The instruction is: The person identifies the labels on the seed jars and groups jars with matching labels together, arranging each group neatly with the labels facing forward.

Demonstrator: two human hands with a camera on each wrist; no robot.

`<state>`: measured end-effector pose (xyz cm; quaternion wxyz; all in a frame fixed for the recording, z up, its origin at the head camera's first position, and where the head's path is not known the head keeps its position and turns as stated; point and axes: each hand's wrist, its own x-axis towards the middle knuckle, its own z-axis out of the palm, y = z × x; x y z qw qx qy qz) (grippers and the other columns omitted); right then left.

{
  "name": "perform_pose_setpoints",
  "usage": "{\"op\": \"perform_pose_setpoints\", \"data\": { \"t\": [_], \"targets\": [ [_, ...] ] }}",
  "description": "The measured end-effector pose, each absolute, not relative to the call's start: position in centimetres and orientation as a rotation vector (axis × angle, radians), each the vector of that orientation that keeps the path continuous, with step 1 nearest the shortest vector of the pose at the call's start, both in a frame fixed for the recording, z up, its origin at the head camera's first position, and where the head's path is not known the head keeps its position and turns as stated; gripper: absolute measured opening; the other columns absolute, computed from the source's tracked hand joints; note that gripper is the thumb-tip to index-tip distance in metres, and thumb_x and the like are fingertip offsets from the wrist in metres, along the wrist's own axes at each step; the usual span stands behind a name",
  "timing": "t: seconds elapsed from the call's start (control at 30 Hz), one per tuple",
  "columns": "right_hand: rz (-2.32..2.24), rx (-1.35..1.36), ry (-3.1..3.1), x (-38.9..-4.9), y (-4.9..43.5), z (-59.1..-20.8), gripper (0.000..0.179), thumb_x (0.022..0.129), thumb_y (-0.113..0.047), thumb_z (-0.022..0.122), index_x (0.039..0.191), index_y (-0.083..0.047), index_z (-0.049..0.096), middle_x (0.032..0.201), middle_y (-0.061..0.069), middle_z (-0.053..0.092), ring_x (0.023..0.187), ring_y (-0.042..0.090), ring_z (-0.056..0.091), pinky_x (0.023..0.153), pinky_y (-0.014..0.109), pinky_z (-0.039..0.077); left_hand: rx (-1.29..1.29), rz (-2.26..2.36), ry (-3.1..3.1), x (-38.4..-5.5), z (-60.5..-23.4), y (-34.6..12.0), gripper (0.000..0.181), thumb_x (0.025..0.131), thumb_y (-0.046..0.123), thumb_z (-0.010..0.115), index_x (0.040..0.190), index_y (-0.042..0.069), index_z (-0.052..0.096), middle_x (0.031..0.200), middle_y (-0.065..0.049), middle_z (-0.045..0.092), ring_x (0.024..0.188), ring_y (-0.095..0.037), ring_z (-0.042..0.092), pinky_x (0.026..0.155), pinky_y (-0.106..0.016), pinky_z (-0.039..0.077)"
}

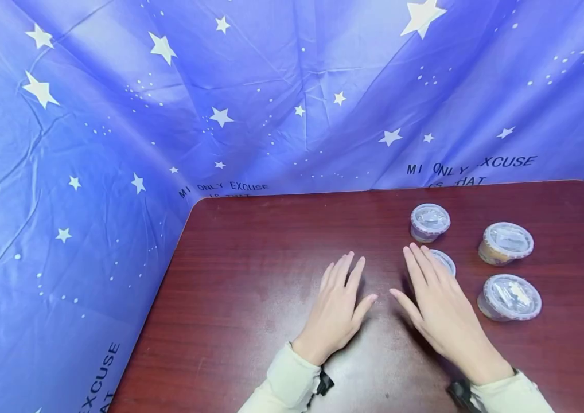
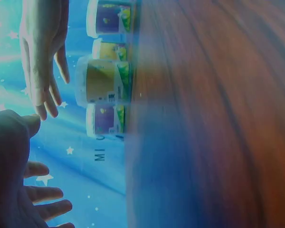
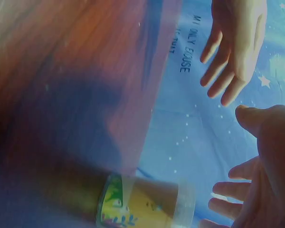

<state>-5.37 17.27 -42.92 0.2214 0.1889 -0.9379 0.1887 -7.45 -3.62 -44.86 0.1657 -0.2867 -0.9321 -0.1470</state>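
Observation:
My left hand [image 1: 332, 315] hovers above the table left of the tubs, fingers extended and thumb apart, holding nothing. Opposite it, my right hand [image 1: 442, 310] also has straight fingers and holds nothing. A round lidded tub [image 1: 445, 261] lies partly hidden behind the right hand's fingers; the right wrist view shows a yellow tub [image 3: 149, 202] near that hand. Behind it stands a purple tub [image 1: 429, 222]. To the right are a yellow tub [image 1: 506, 243] and another purple-looking tub [image 1: 510, 297]. Their lids are translucent and on; green-patterned labels show in the left wrist view.
The reddish-brown wooden table [image 1: 250, 246] extends beneath both hands. A blue cloth [image 1: 271, 69] with white stars and printed words hangs along its back and left edges. Dark bands [image 1: 324, 383] sit at both wrists, by the pale sleeves [image 1: 289, 376].

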Motion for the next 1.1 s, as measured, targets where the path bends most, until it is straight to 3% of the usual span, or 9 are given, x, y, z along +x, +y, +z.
{"op": "perform_pose_setpoints", "data": {
  "t": [0.2,0.37,0.83,1.1],
  "targets": [
    [0.631,0.467,-2.594,-5.4,18.7,-42.5,0.072,0.098,-0.036,0.06,0.152,0.002,0.032,0.149,0.027,0.041,0.139,0.044,0.035,0.123,0.045,0.019,-0.847,-0.485,-2.634,-7.6,-44.9,-2.7,0.062,0.104,0.043,0.046,0.152,0.006,0.036,0.153,-0.017,0.041,0.143,-0.025,0.038,0.12,-0.042,0.03],
    [0.703,0.436,-2.589,-5.4,19.5,-42.4,0.074,0.096,-0.031,0.065,0.151,0.004,0.031,0.147,0.031,0.04,0.136,0.047,0.036,0.122,0.047,0.02,-0.854,-0.525,-2.609,-7.8,-45.2,-2.2,0.06,0.103,0.041,0.048,0.15,0.005,0.038,0.15,-0.016,0.044,0.139,-0.026,0.043,0.116,-0.042,0.037],
    [0.793,0.326,-2.605,-5.3,21.2,-42.6,0.071,0.097,-0.021,0.063,0.153,0.004,0.027,0.145,0.033,0.039,0.13,0.05,0.037,0.118,0.056,0.022,-0.816,-0.641,-2.636,-8.2,-45.4,-0.9,0.056,0.104,0.04,0.046,0.148,0.006,0.04,0.145,-0.012,0.05,0.135,-0.022,0.048,0.113,-0.038,0.04],
    [0.872,0.291,-2.585,-5.3,21.6,-43.1,0.056,0.102,-0.011,0.051,0.149,0.01,0.028,0.14,0.036,0.04,0.123,0.054,0.039,0.109,0.063,0.027,-0.826,-0.682,-2.705,-8.3,-45.2,0.4,0.053,0.105,0.039,0.043,0.148,0.008,0.042,0.146,-0.008,0.05,0.137,-0.019,0.046,0.114,-0.035,0.039]
  ]
}}
